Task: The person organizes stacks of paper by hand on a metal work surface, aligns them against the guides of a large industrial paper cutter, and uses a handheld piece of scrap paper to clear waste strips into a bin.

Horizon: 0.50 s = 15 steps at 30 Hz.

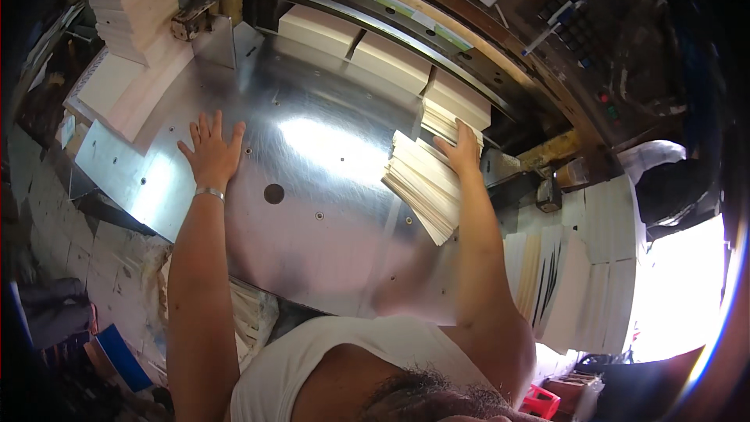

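Observation:
My left hand (212, 152) lies flat with fingers spread on the shiny metal table (312, 250), holding nothing. Over at the right, my right hand (462, 150) rests on cream paper blocks, its thumb apart from the stretched fingers. Beneath and left of that hand, a fanned, slightly slanted stack of cut paper (426, 187) lies on the metal. Just beyond it, a smaller bundle of paper (439, 119) touches the row at the back. That row holds thick paper blocks (391, 62) side by side under the machine's metal beam (328, 0).
Tall paper piles (137, 12) stand at the far left beside a metal bracket (195, 19). More stacked paper (555, 281) fills the right side. A dark keypad (570, 23) with a pen (553, 27) sits at upper right. A red stool (539, 401) shows lower right.

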### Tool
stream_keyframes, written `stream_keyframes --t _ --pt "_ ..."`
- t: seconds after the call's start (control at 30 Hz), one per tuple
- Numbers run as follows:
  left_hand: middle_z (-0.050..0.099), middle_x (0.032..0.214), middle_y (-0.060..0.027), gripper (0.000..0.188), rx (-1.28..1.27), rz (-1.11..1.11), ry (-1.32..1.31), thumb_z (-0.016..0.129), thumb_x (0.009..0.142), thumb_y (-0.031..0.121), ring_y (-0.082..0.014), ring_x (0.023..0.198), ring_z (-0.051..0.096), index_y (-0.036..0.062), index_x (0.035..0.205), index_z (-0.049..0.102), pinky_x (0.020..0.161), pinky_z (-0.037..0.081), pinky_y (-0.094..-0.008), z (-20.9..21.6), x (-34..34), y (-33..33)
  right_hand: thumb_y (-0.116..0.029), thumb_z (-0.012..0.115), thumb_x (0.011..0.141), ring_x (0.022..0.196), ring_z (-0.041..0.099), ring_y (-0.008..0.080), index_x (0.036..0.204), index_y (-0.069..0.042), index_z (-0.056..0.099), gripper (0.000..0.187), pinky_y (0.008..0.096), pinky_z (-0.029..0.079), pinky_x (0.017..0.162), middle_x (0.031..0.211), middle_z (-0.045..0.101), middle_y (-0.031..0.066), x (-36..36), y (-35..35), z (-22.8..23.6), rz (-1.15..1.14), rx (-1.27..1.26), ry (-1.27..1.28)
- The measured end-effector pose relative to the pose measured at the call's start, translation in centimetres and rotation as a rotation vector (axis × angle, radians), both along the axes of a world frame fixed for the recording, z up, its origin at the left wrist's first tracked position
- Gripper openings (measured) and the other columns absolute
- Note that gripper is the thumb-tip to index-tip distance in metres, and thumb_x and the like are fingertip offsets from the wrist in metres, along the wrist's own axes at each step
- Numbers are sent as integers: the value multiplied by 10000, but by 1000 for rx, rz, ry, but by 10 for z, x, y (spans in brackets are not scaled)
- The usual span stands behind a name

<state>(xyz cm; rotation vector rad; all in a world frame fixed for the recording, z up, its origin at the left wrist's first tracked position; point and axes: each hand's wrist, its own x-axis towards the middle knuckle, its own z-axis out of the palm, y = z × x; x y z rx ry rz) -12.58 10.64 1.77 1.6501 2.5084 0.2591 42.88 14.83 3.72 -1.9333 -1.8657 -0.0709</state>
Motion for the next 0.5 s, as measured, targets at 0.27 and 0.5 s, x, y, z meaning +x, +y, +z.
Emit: stream_keyframes --t 0.27,0.5 --pt "178 1728 -115 803 -59 0 97 301 1019 720 -333 1598 118 226 1652 265 1248 56 -653 2 0 -4 -667 794 748 1228 535 352 1284 -62 593 832 528 376 1056 1243 618 137 -4 35 -8 -114 66 -336" --pt "188 1724 -126 818 -14 0 58 286 1013 736 -342 1594 128 225 1652 265 1244 60 -661 -2 1 1 -664 769 781 1242 560 391 1334 -57 594 839 473 431 1056 1281 634 198 1 27 -9 -64 25 -211"
